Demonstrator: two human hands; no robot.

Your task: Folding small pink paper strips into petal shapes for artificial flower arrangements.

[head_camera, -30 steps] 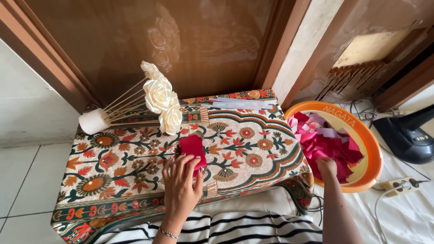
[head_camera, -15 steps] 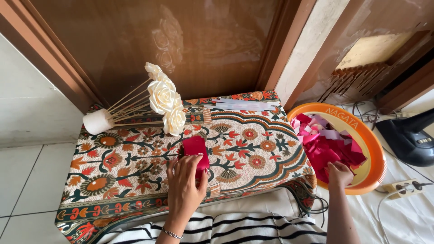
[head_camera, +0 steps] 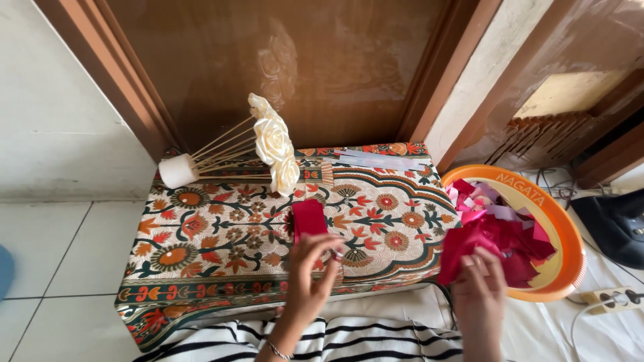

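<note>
Early stage: three cream paper roses (head_camera: pixel 274 144) finished at 11 o'clock, left hand (head_camera: pixel 310 273) pinching one red paper piece (head_camera: pixel 309 220) on the patterned cloth (head_camera: pixel 201 228), right hand (head_camera: pixel 480 285) loosely closing on red scraps (head_camera: pixel 500 234) in the orange tray (head_camera: pixel 563 228) at 3 o'clock.

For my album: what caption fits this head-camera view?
Left hand pins a red paper piece on a patterned cloth while the right hand reaches into an orange basin of pink scraps.
</note>
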